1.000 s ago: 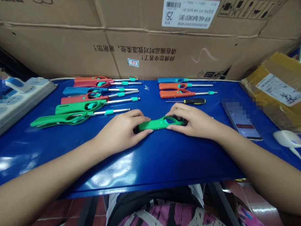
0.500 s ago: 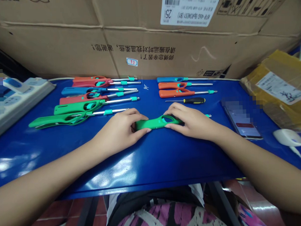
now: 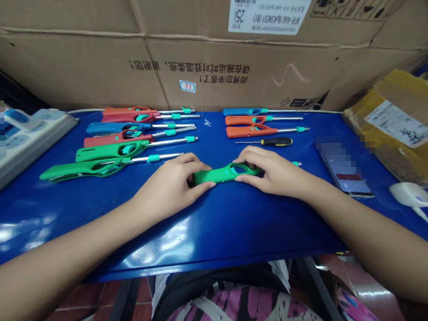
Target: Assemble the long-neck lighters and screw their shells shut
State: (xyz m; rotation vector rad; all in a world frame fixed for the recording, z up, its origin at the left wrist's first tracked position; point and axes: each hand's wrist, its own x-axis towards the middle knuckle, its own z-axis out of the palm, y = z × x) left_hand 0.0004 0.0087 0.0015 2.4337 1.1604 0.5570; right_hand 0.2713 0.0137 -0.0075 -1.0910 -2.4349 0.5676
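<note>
A green long-necked lighter [image 3: 219,175] lies crosswise between my hands, just over the blue table. My left hand [image 3: 177,180] is closed on the butt of its handle, thumb and fingers on opposite edges. My right hand [image 3: 267,171] pinches the trigger-loop end, and the metal tip with its turquoise piece shows beyond my knuckles. Beyond my right hand lies a black and yellow screwdriver [image 3: 276,142]. Left of my left hand rests another green lighter [image 3: 81,169], its casing halves looking slightly apart.
Several red, blue and green lighters [image 3: 111,151] lie in a row at left; a blue and two orange lighters [image 3: 246,131] lie at right. A big carton [image 3: 91,66] stands behind. A power strip [image 3: 34,138], phone [image 3: 344,170], taped box [image 3: 384,126] and white charger [image 3: 412,194] flank the table [image 3: 216,235].
</note>
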